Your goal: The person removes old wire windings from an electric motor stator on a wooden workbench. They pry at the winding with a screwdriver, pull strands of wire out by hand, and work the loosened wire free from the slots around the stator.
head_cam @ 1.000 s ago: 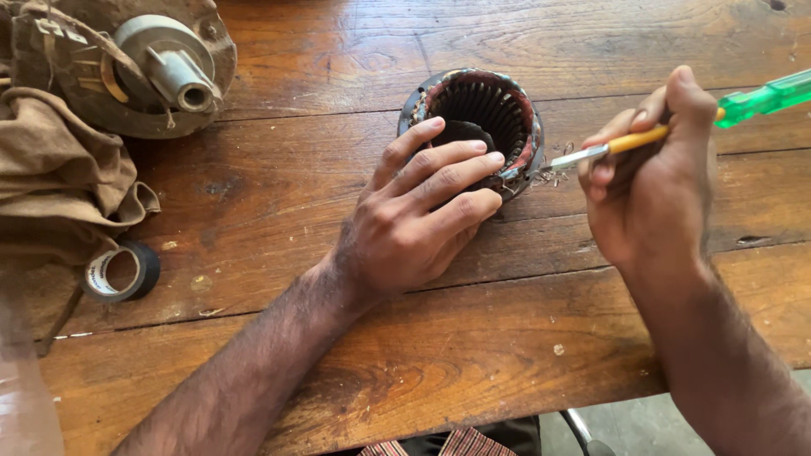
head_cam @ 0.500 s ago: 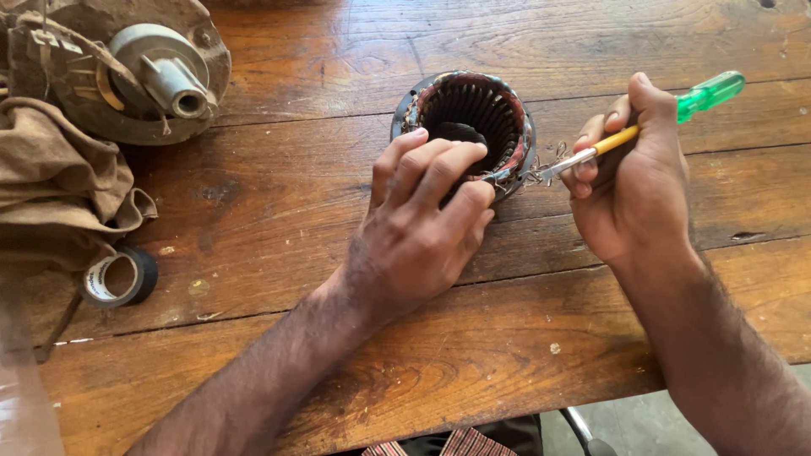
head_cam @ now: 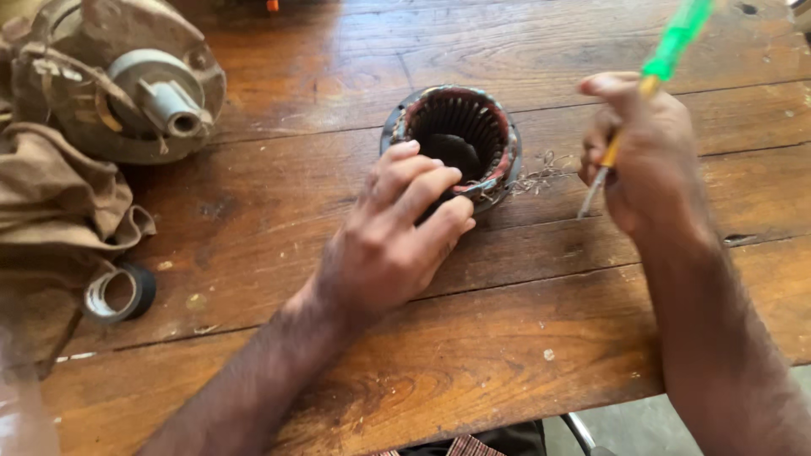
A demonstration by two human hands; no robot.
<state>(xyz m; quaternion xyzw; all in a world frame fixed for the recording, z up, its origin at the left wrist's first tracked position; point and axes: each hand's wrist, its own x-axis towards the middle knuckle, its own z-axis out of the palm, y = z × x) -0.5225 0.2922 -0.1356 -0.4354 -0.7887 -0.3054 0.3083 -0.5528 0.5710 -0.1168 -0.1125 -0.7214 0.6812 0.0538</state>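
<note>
At the far-left corner of the wooden table [head_cam: 279, 76] sits a grimy round motor housing [head_cam: 127, 80] with a short metal shaft standing up from its middle. Just in front of it, along the left edge, lies a crumpled brown cloth [head_cam: 59, 211], and a roll of dark tape [head_cam: 118, 293] lies flat beside the cloth's near side.

Near the middle of the table, toward the far edge, stands a round stator [head_cam: 460, 135], open end up, with copper windings around its rim and slots lining its inside wall. The left hand [head_cam: 389, 241] rests on its near-left side; 4 fingers [head_cam: 422, 190] lie curled over the rim, so this grip holds the stator down against the table. Loose strands of thin wire [head_cam: 536, 177] stick out from the stator's right side onto the wood.

Just right of those strands, the right hand [head_cam: 646, 160] is closed in a fist-like grip around a screwdriver [head_cam: 650, 76] with a green and orange handle. The handle points up toward the far-right corner; the metal tip hangs down near the table, close to the wire but apart from the stator.
</note>
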